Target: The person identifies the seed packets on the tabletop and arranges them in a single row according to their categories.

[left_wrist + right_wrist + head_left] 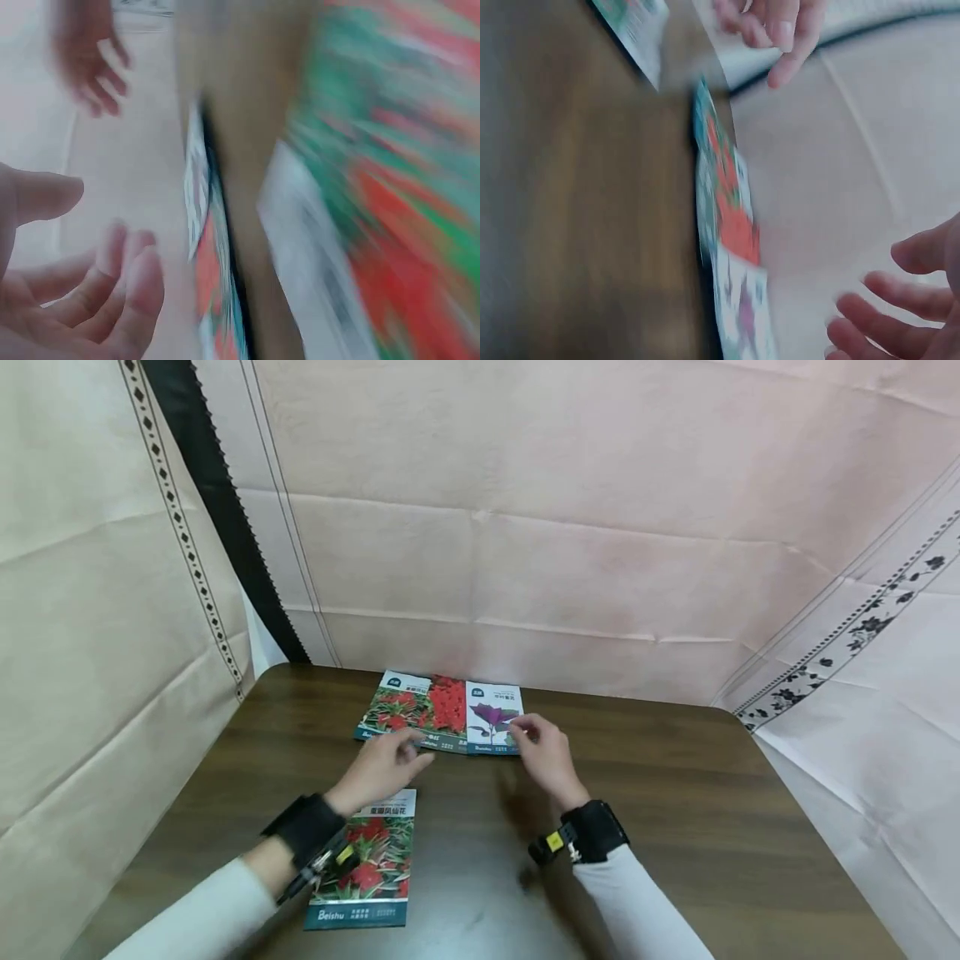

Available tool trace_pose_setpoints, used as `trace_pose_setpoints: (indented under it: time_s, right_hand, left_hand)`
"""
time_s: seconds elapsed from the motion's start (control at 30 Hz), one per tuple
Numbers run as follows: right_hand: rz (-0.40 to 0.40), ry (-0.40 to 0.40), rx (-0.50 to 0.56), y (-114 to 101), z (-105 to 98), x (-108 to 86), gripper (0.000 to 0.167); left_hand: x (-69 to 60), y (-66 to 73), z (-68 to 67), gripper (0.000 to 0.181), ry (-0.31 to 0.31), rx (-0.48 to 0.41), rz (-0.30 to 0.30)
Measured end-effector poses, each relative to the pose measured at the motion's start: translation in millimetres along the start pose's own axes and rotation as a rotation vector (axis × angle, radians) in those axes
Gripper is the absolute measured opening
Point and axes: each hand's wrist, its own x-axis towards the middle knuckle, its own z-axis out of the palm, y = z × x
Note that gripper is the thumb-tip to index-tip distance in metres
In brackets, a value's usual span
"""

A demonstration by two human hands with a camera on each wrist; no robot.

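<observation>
My left hand [381,770] hovers just before the back row of packets, fingers loosely bent and nothing in them. In the left wrist view, that hand [82,292] shows a gap between thumb and fingers. My right hand [547,758] is near the right end of the row, also holding nothing; its fingers [885,319] are spread in the right wrist view. The row has a flower seed packet with red blooms [392,708], an overlapping all-red one [448,706] and a purple-flower one [489,718]. Another red-flower packet [371,881] lies nearer, partly under the left forearm.
The brown wooden table [675,810] has rounded far corners. Pale cloth [525,568] hangs behind it and on both sides, with a black strip [225,510] at the left. Both wrists wear black bands [596,831] with small devices. The wrist views are blurred.
</observation>
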Motion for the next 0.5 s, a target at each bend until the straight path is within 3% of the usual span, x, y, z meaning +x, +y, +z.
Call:
trace_pose_setpoints:
  time_s: [0.13,0.27,0.4,0.5]
  right_hand:
    - [0.182,0.011,0.113,24,-8,30.2,0.030]
    - [0.311,0.012,0.246,41,-1,52.5,0.035]
    - [0.415,0.014,0.301,51,7,61.6,0.035]
    - [0.425,0.028,0.324,54,13,63.8,0.034]
  left_hand:
    - [54.8,10.0,24.6,0.045,-0.032,-0.174,-0.124]
    - [95.6,9.5,49.1,0.048,-0.004,-0.270,-0.263]
    - [116.0,5.3,69.7,0.043,0.040,-0.344,-0.329]
    - [119.4,4.0,77.0,0.039,0.079,-0.370,-0.332]
